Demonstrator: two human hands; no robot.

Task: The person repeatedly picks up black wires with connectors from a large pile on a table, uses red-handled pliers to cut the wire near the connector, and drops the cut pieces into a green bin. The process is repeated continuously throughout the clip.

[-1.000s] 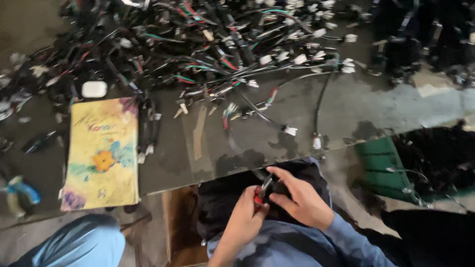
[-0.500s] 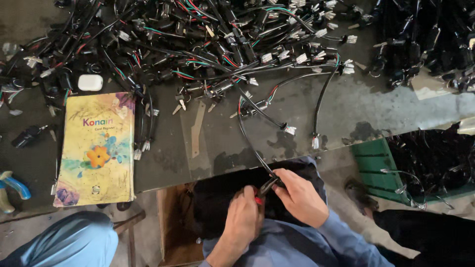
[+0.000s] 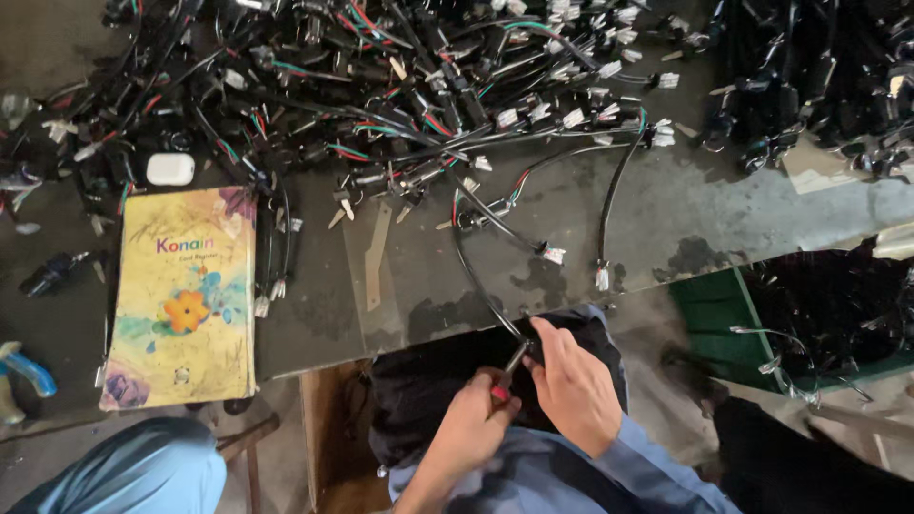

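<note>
My left hand (image 3: 473, 425) is closed around a small red-handled tool (image 3: 507, 372) whose metal tip points up at a black cable (image 3: 476, 278). My right hand (image 3: 571, 385) pinches that cable's near end just beside the tool tip, over my lap below the table edge. The cable runs up from my hands onto the grey table (image 3: 666, 209) and into a big tangle of black wire harnesses with white connectors (image 3: 409, 86).
A yellow flowered notebook (image 3: 186, 295) lies at the table's left, a small white case (image 3: 170, 168) above it. Blue-handled pliers (image 3: 24, 373) sit at far left. A green crate (image 3: 724, 314) of wires stands on the right, and a dark cloth (image 3: 428, 390) covers my lap.
The view has shifted slightly, so the notebook and pile sit lower and more centred. Both hands stay together on the cable and tool, with the cable now drawn straighter from the pile.
</note>
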